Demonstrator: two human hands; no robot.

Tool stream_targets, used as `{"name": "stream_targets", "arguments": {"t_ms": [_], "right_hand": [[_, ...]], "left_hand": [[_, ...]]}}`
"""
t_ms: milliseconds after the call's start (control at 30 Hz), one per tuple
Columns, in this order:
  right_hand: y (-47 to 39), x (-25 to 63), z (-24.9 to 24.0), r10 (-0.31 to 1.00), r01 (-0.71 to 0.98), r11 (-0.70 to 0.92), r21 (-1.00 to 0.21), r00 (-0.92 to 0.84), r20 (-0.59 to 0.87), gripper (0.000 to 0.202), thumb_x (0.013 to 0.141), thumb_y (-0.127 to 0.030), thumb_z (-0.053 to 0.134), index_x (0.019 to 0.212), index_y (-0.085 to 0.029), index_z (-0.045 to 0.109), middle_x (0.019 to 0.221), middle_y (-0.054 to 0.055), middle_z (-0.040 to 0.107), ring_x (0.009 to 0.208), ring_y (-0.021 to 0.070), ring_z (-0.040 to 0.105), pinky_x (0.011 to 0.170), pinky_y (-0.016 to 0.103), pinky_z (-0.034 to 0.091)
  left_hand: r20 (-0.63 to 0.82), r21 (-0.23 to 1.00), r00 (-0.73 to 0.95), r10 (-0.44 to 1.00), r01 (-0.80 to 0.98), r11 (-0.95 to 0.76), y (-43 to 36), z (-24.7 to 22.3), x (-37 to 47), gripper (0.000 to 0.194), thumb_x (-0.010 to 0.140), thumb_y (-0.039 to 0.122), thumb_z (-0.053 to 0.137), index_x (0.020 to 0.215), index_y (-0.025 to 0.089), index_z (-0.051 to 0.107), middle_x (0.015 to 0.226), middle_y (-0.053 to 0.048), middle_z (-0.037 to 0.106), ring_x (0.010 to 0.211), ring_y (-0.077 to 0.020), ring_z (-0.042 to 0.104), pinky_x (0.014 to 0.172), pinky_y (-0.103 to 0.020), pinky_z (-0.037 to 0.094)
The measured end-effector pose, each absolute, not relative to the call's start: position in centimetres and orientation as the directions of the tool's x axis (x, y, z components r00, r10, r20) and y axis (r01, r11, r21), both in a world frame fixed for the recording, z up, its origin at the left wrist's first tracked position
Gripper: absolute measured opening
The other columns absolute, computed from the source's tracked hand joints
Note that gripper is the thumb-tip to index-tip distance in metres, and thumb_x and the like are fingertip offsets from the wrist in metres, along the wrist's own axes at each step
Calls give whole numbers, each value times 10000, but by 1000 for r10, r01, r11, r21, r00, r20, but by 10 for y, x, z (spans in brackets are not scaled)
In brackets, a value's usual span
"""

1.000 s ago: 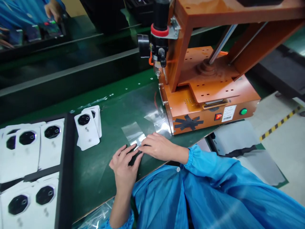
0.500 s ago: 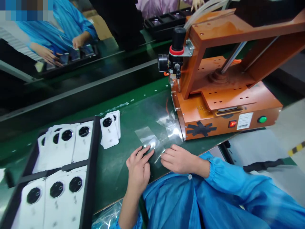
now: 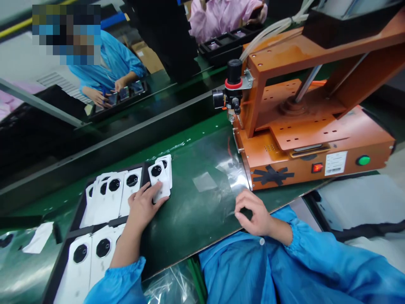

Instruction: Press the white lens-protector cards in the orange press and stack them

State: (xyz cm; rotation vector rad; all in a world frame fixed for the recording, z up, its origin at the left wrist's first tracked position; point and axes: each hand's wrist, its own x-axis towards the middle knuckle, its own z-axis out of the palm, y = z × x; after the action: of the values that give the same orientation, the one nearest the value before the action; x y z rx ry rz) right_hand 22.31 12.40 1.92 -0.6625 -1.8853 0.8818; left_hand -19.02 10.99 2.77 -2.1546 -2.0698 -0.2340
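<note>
My left hand (image 3: 142, 209) reaches over a small stack of white phone back covers (image 3: 163, 192), each with a round black camera area. Its fingers are spread, with the fingertips and thumb on or just above the top cover; exact contact is unclear. My right hand (image 3: 253, 213) hovers near the table's front edge, thumb and index finger meeting in a ring. Anything pinched there is too small to make out. Between the hands, a piece of clear film (image 3: 205, 181) lies on the green table (image 3: 186, 223), and more shiny film (image 3: 236, 175) is beside the machine.
A black divided tray (image 3: 74, 232) of white covers stands left. The orange press machine (image 3: 316, 169) with a pressure gauge (image 3: 218, 99) occupies the right. A co-worker in blue (image 3: 117, 55) handles phones across the line; another person in pink (image 3: 215, 21) is behind.
My left hand has moved left from the clear film to the stack of covers. My right hand has lifted off the film and curled into a pinch. The camera view has shifted.
</note>
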Motion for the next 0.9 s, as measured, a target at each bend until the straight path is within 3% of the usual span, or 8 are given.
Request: {"name": "stream_targets", "arguments": {"t_ms": [167, 333, 433, 567, 633, 733, 800, 900], "right_hand": [[115, 220, 15, 490, 208, 847, -489, -660, 569, 50, 895, -184, 599, 886, -213, 639, 890, 41, 636, 776, 170, 510, 702, 336, 414], [114, 215, 9, 378, 279, 923, -267, -794, 476, 104, 954, -235, 570, 887, -198, 641, 895, 31, 647, 755, 161, 468, 673, 341, 334], [115, 218, 9, 318, 247, 947, -204, -806, 499, 115, 970, -228, 565, 890, -200, 641, 857, 23, 635, 720, 151, 466, 643, 338, 320], [106, 237, 20, 136, 95, 990, -104, -831, 540, 68, 930, -210, 624, 872, -226, 656, 795, 0, 635, 659, 145, 480, 578, 338, 317], [97, 245, 33, 131, 23, 982, -185, -794, 594, 45, 912, -243, 634, 875, -247, 658, 790, -1, 652, 646, 153, 500, 552, 341, 341], [93, 239, 55, 496, 81, 806, -587, -635, 593, 40, 892, -232, 625, 877, -258, 652, 781, 8, 646, 682, 156, 556, 596, 329, 431], [104, 219, 64, 781, 173, 516, -839, -496, 379, 60, 895, -215, 621, 850, -236, 656, 796, 14, 628, 716, 145, 577, 640, 303, 468], [139, 181, 60, 922, 257, 162, -953, -384, 53, 108, 900, -269, 660, 824, -199, 688, 815, -2, 600, 663, 111, 538, 617, 262, 457]], "left_hand": [[326, -26, 54, 944, 998, -48, 93, 43, -165, 318, 1007, 325, 493, 1242, 218, 678, 1199, -122, 760, 1202, -305, 660, 1056, -477, 337], [588, -129, 137, 797, 989, -75, 62, 73, -88, 397, 917, 201, 639, 1314, 191, 635, 1120, -109, 779, 1016, -269, 720, 927, -406, 409], [532, -115, 284, 798, 957, -265, 46, 66, -33, 481, 893, 186, 677, 1368, 181, 601, 1131, -88, 777, 1011, -247, 709, 876, -384, 423], [427, -30, 324, 844, 938, -345, 36, 36, 11, 326, 921, 180, 658, 1246, 189, 669, 1164, -81, 766, 951, -236, 677, 855, -396, 410], [411, 25, 302, 860, 940, -341, 33, 24, 20, 274, 933, 191, 655, 1205, 197, 686, 1139, -82, 767, 942, -235, 662, 862, -400, 403], [408, 133, 264, 874, 930, -343, 27, 16, 25, 307, 931, 287, 682, 1231, 219, 677, 1117, -82, 764, 972, -246, 648, 888, -410, 395], [387, 214, 221, 895, 923, -320, 23, 15, 24, 364, 917, 363, 694, 1257, 236, 665, 1140, -93, 753, 1020, -271, 639, 903, -425, 391], [346, 295, 110, 932, 930, -219, 22, 14, 19, 469, 903, 387, 681, 1347, 257, 609, 1322, -122, 686, 1207, -327, 593, 970, -465, 371]]}}
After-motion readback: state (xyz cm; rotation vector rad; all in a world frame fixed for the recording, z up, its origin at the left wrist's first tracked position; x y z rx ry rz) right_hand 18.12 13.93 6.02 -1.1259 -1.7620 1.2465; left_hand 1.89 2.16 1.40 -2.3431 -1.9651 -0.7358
